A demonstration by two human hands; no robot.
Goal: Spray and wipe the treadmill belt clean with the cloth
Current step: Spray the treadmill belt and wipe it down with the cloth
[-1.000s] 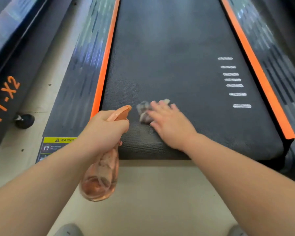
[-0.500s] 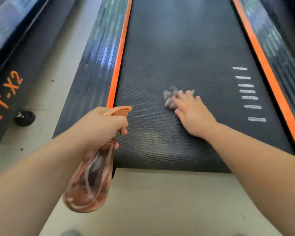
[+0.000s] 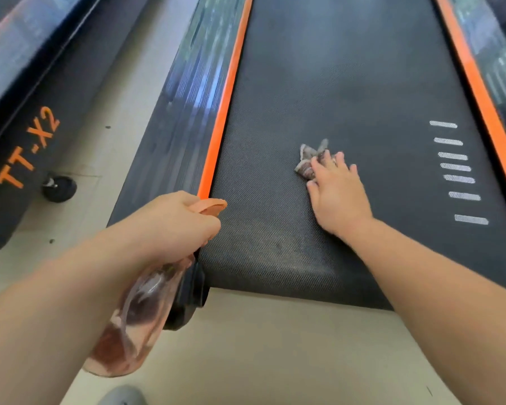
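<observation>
Scrubbing the black textured treadmill belt (image 3: 348, 83), we press the crumpled grey cloth (image 3: 307, 160) under our spread right hand (image 3: 338, 197), left hand (image 3: 170, 223) gripping the orange spray bottle (image 3: 129, 325) ready.

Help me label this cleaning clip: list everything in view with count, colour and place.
treadmill belt: 1, black, centre.
edge strips: 2, orange, along both belt sides.
side rails: 2, dark, outside the strips.
stripe marks: 7, white, on the belt's right part.
cloth: 1, grey, on the belt.
spray bottle: 1, translucent orange, near the belt's left corner.
neighbouring machine: 1, black with orange TT-X2 lettering, left.
wheel: 1, black, under that machine.
floor: 1, beige, around the treadmill.
shoe: 1, grey, bottom edge.
left hand: 1, grips the spray bottle.
right hand: 1, presses flat on the cloth.
</observation>
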